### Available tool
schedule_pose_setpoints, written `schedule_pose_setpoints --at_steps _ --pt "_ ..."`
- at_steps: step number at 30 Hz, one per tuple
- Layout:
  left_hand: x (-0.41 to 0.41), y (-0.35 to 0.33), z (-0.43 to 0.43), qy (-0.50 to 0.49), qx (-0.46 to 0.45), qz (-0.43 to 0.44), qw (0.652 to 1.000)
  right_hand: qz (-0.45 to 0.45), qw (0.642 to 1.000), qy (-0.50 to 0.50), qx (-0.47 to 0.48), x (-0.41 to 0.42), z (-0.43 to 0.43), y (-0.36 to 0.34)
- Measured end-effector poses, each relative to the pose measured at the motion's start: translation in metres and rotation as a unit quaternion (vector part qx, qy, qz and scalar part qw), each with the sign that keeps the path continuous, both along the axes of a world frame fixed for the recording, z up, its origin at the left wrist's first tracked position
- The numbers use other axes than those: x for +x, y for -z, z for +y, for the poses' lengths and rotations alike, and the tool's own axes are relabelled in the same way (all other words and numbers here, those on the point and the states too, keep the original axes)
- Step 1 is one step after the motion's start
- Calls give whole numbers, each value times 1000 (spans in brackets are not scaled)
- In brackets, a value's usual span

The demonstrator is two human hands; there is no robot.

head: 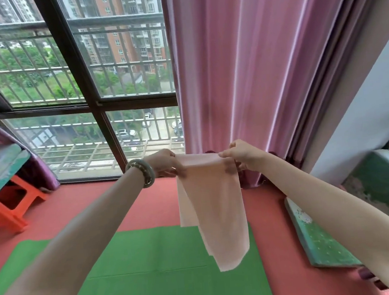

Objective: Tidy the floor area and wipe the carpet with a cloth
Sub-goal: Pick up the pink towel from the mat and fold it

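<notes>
Left hand: I am reading the left hand [164,165] as clenched in a pinch, with thumb and fingers curling onto the left end of the top edge of the pale pink rectangular fabric cloth [215,211].
Right hand: the right hand [241,155] is grasping the right end of the same top edge, its fingers curling down over the fabric.
Hand spacing: both hands are holding out at arm's length, near each other, and the top edge is stretching between them.
Cloth position: the cloth is hanging in the air below the hands, folded lengthwise, and is not touching the floor.
Carpet: the flat green carpet panel [152,268] is lying below the cloth, and the red carpet surround [88,203] is bordering it.
Left wrist: a pale green stone bangle [141,173] is sitting on it.
Background: the pink pleated fabric curtain [252,71] is hanging behind the hands, beside the dark-framed glass window [89,86].
Left edge: an orange plastic stool [8,210] is standing on the red surround.
</notes>
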State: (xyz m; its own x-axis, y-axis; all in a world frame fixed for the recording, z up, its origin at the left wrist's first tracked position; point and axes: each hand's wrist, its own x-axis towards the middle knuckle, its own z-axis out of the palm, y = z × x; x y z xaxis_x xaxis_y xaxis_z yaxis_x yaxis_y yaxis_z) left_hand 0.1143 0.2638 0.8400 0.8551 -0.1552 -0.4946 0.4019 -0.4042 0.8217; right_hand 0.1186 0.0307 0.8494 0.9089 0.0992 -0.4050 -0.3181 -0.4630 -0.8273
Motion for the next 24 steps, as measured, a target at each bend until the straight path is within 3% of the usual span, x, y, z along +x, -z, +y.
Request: schedule_pose_setpoints --at_steps 8,10,12,14,17,22,24 --pt "5 8 -2 -11 -139 22 990 97 970 8 222 9 -8 -9" --pt "7 10 -1 18 -81 21 996 99 966 -7 240 11 -7 -10" --pt "12 9 1 62 72 -29 995 98 965 -23 243 12 -5 -10" --pt "15 4 1 89 195 -77 974 88 973 -38 209 13 -4 -8" --pt "15 -5 -1 88 244 -110 959 50 989 -66 123 13 -2 0" --pt "11 -1 -2 45 223 -132 965 -121 985 -100 -72 11 -3 6" --pt "8 0 -3 10 174 -123 977 -129 982 -103 -91 11 -4 7"
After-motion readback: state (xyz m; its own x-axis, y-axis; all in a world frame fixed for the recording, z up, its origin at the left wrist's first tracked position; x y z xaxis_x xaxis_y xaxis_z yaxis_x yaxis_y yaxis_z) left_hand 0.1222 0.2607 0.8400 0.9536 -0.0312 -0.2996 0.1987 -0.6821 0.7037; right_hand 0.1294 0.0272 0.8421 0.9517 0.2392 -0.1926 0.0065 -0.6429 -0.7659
